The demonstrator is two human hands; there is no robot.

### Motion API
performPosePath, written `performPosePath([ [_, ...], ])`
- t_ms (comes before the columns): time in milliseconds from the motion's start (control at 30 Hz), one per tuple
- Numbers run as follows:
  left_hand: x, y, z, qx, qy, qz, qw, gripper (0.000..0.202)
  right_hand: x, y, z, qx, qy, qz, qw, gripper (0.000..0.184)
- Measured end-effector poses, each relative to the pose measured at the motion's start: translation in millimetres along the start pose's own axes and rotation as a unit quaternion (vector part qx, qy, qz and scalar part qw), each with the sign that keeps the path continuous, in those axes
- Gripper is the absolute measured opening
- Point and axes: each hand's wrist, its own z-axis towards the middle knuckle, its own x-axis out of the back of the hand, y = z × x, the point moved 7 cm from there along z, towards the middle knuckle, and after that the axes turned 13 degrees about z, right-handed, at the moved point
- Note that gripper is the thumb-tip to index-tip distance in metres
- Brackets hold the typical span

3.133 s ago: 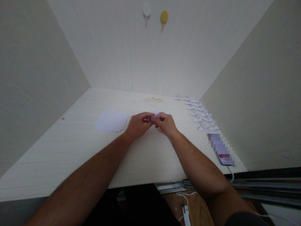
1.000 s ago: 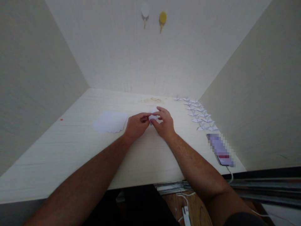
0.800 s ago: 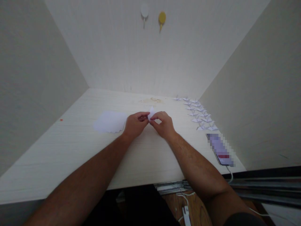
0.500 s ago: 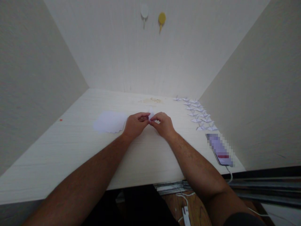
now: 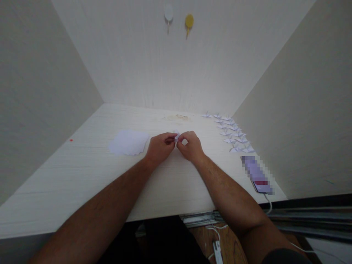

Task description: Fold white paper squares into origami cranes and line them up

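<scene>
A small folded piece of white paper is pinched between my two hands above the middle of the desk. My left hand grips it from the left, thumb and fingers closed on its edge. From the other side, the thumb and forefinger of my right hand hold it in a pinch. Most of the paper is hidden by the fingers, so its exact folds cannot be made out. To the left of my left hand lies a pile of white paper sheets. Several folded paper cranes stand in rows at the right.
A phone with a blurred screen lies near the right edge, a white cable running from it. Walls enclose the desk at the back and both sides. Two hooks, one white and one yellow, hang on the back wall.
The fingers have shifted slightly around the folded paper, and less of it shows. My right thumb and forefinger form a rounder pinch. The pile and the cranes have stayed put.
</scene>
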Motion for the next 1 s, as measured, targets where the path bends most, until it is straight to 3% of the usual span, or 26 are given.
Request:
performPosePath([
  [267, 3.3, 6, 0, -0.049, 0.022, 0.016, 0.998, 0.031, 0, -4, -1, -0.026, 0.005, -0.006, 1.000, 0.008],
  [600, -12.7, -9, 0, 0.031, -0.046, -0.111, 0.992, 0.049, 1, 1, -4, -0.071, 0.025, 0.064, 0.995, 0.007],
  [733, -11.3, -10, 0, 0.016, -0.030, -0.091, 0.995, 0.040, -2, 3, -5, -0.077, 0.016, 0.081, 0.994, 0.006],
  [1000, 1.5, -10, -1, 0.051, 0.020, 0.012, 0.998, 0.019, -4, -2, -7, -0.090, 0.009, 0.101, 0.991, 0.005],
])
